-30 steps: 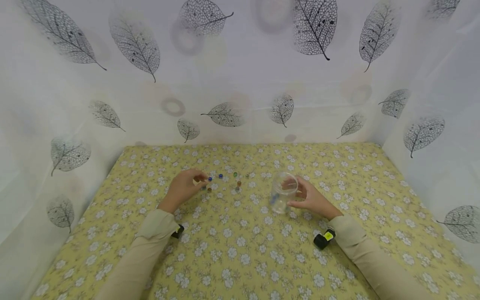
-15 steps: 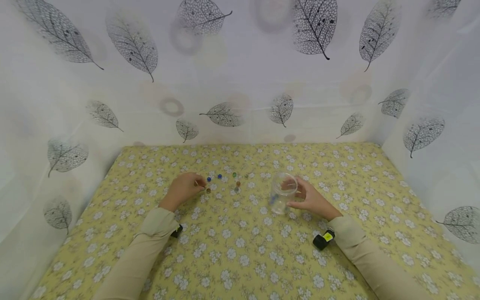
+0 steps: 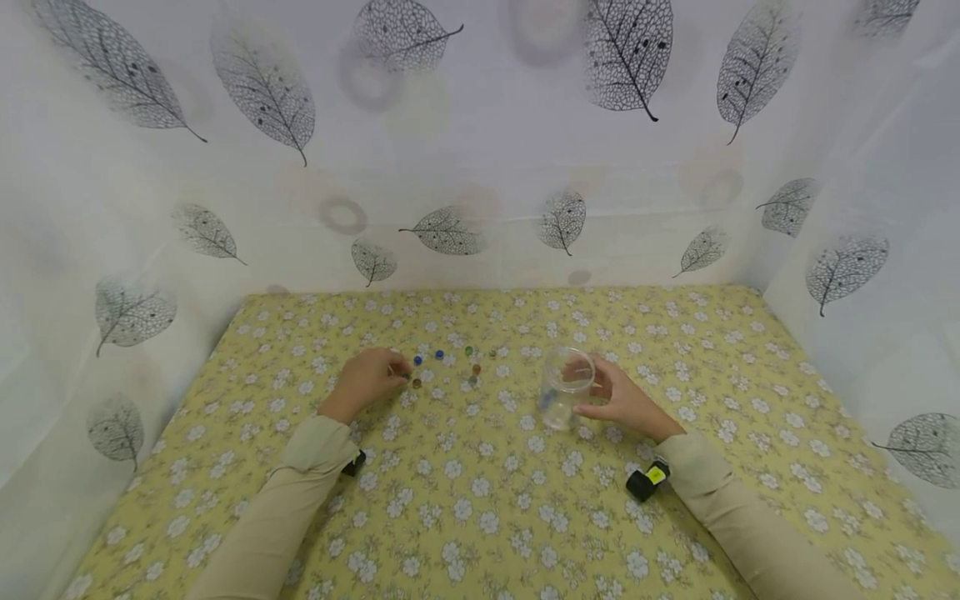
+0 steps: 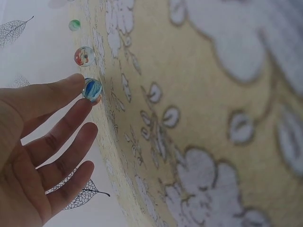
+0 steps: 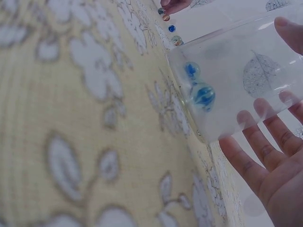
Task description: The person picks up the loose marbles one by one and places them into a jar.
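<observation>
A clear plastic cup [image 3: 566, 388] stands on the yellow flowered cloth [image 3: 480, 500], and my right hand [image 3: 624, 398] holds it from the right with thumb and fingers around its wall. Two blue marbles [image 5: 200, 92] lie in the bottom of the cup [image 5: 236, 71]. My left hand [image 3: 366, 380] rests on the cloth to the left, among several loose marbles [image 3: 439, 354]. Its two upper fingertips [image 4: 78, 81] pinch a blue marble [image 4: 92, 88] that still sits on the cloth. A red-and-clear marble [image 4: 84, 56] and a green marble [image 4: 74, 25] lie just beyond it.
White curtains printed with grey leaves [image 3: 450, 231] close in the table at the back and both sides. A black wrist camera [image 3: 647, 480] sits under my right sleeve, another [image 3: 356, 462] under the left. More marbles [image 3: 474, 372] lie between my hands.
My left hand has slid a little toward me, from the far blue marble to one nearer the front. The right hand and the cup have stayed put.
</observation>
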A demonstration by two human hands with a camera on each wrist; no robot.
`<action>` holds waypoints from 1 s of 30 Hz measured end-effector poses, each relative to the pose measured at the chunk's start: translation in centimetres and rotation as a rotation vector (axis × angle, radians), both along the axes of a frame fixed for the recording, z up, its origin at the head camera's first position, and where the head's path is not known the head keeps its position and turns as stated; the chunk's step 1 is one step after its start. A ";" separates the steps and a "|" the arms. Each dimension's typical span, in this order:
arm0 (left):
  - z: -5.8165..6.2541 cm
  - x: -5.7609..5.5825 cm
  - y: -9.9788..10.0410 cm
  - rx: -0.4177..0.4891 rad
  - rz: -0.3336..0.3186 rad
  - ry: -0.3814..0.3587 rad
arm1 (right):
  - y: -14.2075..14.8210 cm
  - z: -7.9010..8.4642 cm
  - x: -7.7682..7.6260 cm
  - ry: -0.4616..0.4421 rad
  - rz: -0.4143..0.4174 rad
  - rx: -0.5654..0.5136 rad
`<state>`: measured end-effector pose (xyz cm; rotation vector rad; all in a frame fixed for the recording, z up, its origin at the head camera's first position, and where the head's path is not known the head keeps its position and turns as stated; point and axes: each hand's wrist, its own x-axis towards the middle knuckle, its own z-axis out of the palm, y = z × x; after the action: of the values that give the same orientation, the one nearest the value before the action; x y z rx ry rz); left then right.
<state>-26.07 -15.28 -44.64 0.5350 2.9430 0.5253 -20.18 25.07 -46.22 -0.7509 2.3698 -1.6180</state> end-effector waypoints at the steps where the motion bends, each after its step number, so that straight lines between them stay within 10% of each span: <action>1: 0.0 0.0 0.0 0.003 -0.003 0.005 | 0.0 0.0 0.0 -0.002 -0.003 0.001; 30: 0.1 0.3 -0.6 0.002 0.002 -0.087 | 0.0 0.0 -0.1 -0.027 0.022 -0.015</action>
<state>-25.73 -15.91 -44.52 0.4964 2.8613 0.5372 -20.26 25.09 -46.23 -0.7503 2.3254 -1.6286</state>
